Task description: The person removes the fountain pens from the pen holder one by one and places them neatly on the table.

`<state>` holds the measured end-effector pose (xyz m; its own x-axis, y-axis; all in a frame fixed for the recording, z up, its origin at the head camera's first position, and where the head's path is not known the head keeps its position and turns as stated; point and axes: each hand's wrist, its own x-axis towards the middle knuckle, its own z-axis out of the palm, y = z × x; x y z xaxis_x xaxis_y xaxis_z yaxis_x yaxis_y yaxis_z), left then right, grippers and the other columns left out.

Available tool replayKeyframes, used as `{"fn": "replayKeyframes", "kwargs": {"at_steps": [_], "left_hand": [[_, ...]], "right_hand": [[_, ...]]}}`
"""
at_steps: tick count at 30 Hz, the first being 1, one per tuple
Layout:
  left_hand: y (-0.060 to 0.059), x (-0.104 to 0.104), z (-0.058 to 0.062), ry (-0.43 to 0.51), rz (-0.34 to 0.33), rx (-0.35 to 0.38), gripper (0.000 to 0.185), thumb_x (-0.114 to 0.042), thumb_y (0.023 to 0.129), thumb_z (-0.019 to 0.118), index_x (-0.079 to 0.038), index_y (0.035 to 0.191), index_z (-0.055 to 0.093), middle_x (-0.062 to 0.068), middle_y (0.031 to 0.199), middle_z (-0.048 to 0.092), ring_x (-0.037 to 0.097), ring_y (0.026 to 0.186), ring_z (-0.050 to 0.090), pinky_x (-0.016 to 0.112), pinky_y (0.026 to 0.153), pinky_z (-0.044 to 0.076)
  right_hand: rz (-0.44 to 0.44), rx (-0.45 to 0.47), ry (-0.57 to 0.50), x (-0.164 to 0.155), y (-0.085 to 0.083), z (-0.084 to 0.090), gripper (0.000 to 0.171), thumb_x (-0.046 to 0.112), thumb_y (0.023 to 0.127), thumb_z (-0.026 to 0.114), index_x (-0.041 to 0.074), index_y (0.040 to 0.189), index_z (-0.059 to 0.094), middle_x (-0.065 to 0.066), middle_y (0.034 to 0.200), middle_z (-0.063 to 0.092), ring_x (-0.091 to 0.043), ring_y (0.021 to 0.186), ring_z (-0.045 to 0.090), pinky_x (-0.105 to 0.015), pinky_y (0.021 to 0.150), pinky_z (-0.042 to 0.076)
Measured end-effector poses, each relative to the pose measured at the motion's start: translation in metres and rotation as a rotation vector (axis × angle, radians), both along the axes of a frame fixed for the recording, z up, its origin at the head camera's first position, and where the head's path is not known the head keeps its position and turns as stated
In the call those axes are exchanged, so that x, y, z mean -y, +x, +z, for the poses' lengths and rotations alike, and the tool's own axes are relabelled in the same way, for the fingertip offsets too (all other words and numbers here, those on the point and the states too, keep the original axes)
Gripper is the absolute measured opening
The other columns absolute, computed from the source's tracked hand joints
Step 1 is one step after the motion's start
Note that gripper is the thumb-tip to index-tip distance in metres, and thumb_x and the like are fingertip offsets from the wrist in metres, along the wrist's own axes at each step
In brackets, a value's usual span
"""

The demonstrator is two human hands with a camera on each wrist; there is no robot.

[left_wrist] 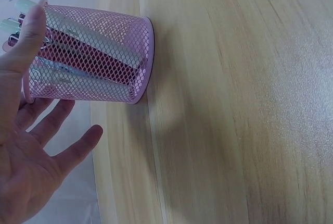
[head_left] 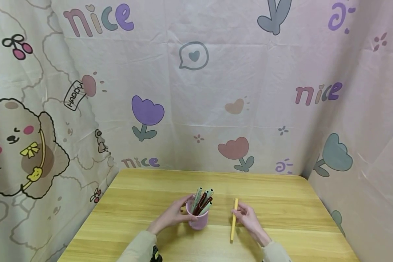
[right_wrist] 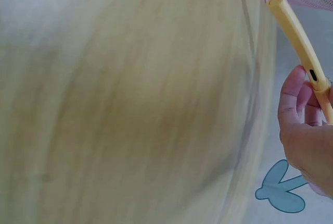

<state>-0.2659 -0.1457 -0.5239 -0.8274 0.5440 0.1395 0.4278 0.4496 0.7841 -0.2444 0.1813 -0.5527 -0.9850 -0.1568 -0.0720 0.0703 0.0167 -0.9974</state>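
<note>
My left hand [head_left: 174,214] grips a pink mesh pen holder [head_left: 198,222] near its rim, thumb on the near side and other fingers round the far side. Several pens [head_left: 202,203], pale green and dark red, lean inside it. The left wrist view shows them through the mesh of the pen holder [left_wrist: 93,54]; whether its base touches the table cannot be told. To the right, my right hand [head_left: 249,218] pinches a yellow pen [head_left: 233,225] between thumb and fingers, apart from the holder. In the right wrist view, the yellow pen [right_wrist: 296,34] has a small dark slot along its barrel.
Both hands work over a light wood-grain table [head_left: 144,189]. A printed fabric curtain [head_left: 196,91] hangs behind its back edge and along both sides. A dark object [head_left: 155,254] with a yellow mark sits at the left sleeve's cuff.
</note>
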Motion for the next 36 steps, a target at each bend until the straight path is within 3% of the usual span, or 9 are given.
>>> {"fn": "replayKeyframes", "kwargs": {"at_steps": [8, 16, 23, 36], "left_hand": [[0.0, 0.0, 0.001, -0.006, 0.007, 0.006, 0.095, -0.039, 0.082, 0.081, -0.002, 0.155, 0.033, 0.025, 0.151, 0.048, 0.046, 0.135, 0.051, 0.065, 0.109, 0.046], [0.0, 0.0, 0.001, -0.01, 0.004, -0.009, 0.095, -0.039, 0.082, 0.081, -0.001, 0.155, 0.033, 0.025, 0.15, 0.049, 0.046, 0.134, 0.052, 0.064, 0.109, 0.047], [-0.001, 0.0, -0.002, 0.004, -0.012, -0.016, 0.096, -0.04, 0.083, 0.08, 0.001, 0.155, 0.031, 0.026, 0.151, 0.048, 0.046, 0.134, 0.052, 0.064, 0.108, 0.047], [-0.001, 0.0, -0.001, 0.019, -0.025, -0.013, 0.095, -0.033, 0.083, 0.081, 0.004, 0.154, 0.031, 0.028, 0.151, 0.047, 0.05, 0.134, 0.05, 0.067, 0.106, 0.047]], "right_hand": [[-0.001, -0.004, 0.025, -0.001, 0.0, -0.008, 0.051, 0.005, 0.097, 0.062, -0.021, 0.135, 0.043, -0.004, 0.093, 0.068, -0.009, 0.073, 0.062, -0.02, 0.065, 0.057], [0.099, -0.044, 0.033, -0.001, -0.001, -0.013, 0.043, 0.003, 0.098, 0.058, -0.024, 0.127, 0.043, 0.001, 0.084, 0.059, -0.005, 0.065, 0.054, -0.016, 0.058, 0.051], [0.122, -0.091, 0.123, 0.003, -0.004, -0.017, 0.029, 0.002, 0.098, 0.057, -0.02, 0.115, 0.05, 0.001, 0.081, 0.053, -0.004, 0.059, 0.05, -0.013, 0.051, 0.043], [0.119, -0.122, 0.292, 0.008, -0.008, -0.023, 0.044, 0.001, 0.096, 0.061, -0.021, 0.131, 0.046, -0.005, 0.083, 0.053, -0.008, 0.053, 0.05, -0.013, 0.042, 0.041]]}}
